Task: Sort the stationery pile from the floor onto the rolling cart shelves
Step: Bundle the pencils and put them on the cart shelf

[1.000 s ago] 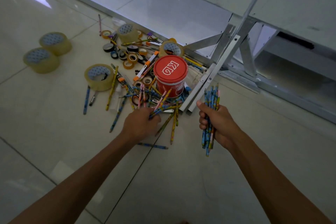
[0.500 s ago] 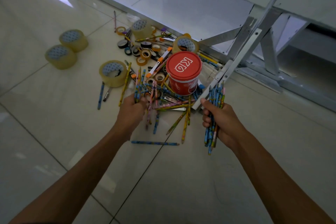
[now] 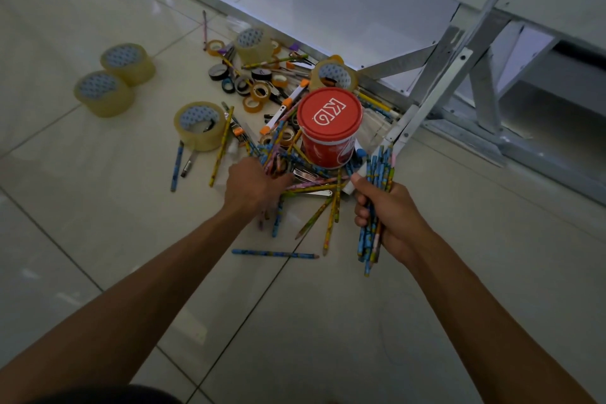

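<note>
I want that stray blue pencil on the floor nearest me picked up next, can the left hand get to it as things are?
Probably yes. The blue pencil lies alone on bare tile, nothing over it, just nearer than the left hand, which is down among the piled pencils.

The pale tiled floor [image 3: 98, 239] carries a heap of patterned pencils [image 3: 314, 184] around an upright red tin [image 3: 329, 128]. Small tape rings [image 3: 259, 92] lie behind it, three big clear tape rolls [image 3: 128, 64] sit to the left, and one blue pencil [image 3: 275, 253] lies alone nearer.
</note>
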